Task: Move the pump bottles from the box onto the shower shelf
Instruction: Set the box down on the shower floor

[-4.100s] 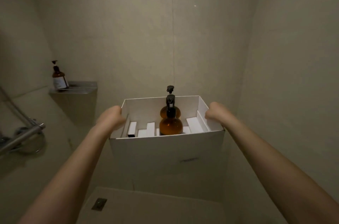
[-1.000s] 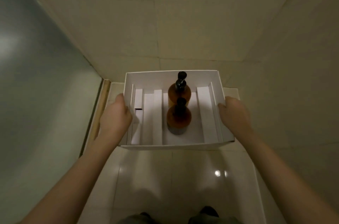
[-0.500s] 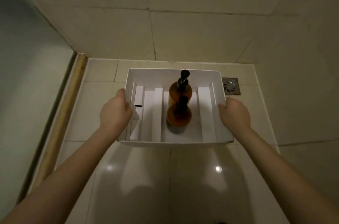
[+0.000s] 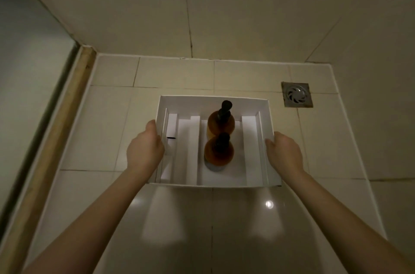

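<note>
Both hands grip a white box: left hand on its left wall, right hand on its right wall. Inside the box, two amber pump bottles stand upright. A floor drain lies beyond the box's far right corner.

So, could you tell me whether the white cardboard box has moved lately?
Yes: the white cardboard box has come down and now sits left of the metal floor drain.

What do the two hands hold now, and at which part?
The open white cardboard box, with both hands: the left hand has its grip on the left side wall, the right hand on the right side wall.
</note>
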